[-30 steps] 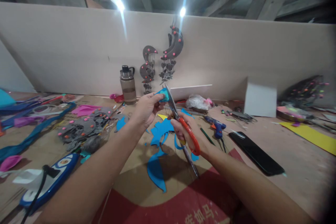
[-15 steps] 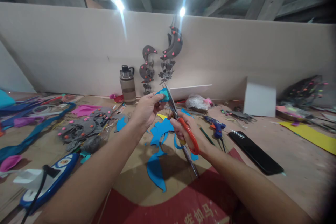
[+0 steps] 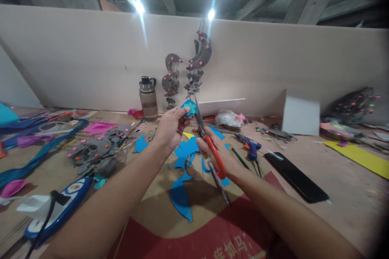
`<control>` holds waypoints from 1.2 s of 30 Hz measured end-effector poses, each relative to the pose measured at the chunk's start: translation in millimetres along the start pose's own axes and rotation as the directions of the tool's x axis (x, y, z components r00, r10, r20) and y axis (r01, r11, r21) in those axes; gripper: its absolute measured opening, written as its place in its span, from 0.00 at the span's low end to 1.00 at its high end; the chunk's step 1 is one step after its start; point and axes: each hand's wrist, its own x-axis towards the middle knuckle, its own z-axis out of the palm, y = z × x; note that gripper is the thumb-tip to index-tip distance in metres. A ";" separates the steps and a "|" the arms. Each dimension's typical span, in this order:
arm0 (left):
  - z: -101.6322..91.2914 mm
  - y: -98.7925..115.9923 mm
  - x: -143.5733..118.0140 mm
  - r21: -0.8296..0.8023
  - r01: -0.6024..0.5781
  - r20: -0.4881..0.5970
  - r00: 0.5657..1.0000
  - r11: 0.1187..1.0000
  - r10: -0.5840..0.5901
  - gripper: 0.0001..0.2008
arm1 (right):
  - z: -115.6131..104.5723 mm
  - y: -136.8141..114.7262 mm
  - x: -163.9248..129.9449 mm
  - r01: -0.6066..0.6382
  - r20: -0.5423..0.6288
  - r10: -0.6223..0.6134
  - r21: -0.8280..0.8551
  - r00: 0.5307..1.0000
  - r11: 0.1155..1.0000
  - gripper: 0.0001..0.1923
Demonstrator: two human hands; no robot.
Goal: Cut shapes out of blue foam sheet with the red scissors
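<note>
My left hand (image 3: 172, 129) pinches a small blue felt-like piece (image 3: 184, 107) with a smaller teal shape (image 3: 191, 108) lying on its face. In my right hand (image 3: 214, 143) is a pair of scissors (image 3: 219, 161) with red-orange handles, its blades pointing up and away from me. The blades stand right at the right edge of the blue piece; whether they touch it I cannot tell. Below both hands, blue cut-offs (image 3: 186, 148) lie on the cardboard, with a larger curved blue scrap (image 3: 180, 198) closer to me. A pen (image 3: 219, 184) rests beneath my right wrist.
A water bottle (image 3: 148, 99) stands by the white wall, near hanging grey moon ornaments (image 3: 202, 52). To the right lie a blue glue gun (image 3: 251, 147) and a black phone (image 3: 296, 177). Grey pieces with pink balls (image 3: 95, 147) and a blue-and-white power strip (image 3: 57, 210) are at left.
The blue piece has turned in my left hand, showing more of its blue face. My right hand has shifted slightly with the scissors, whose tips now sit a little further right.
</note>
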 end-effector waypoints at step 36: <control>-5.2 -21.8 -11.8 0.526 -0.030 0.253 0.960 0.850 -0.123 0.17 | -11.9 -6.8 9.0 0.222 -0.301 -0.206 0.019 0.931 0.975 0.13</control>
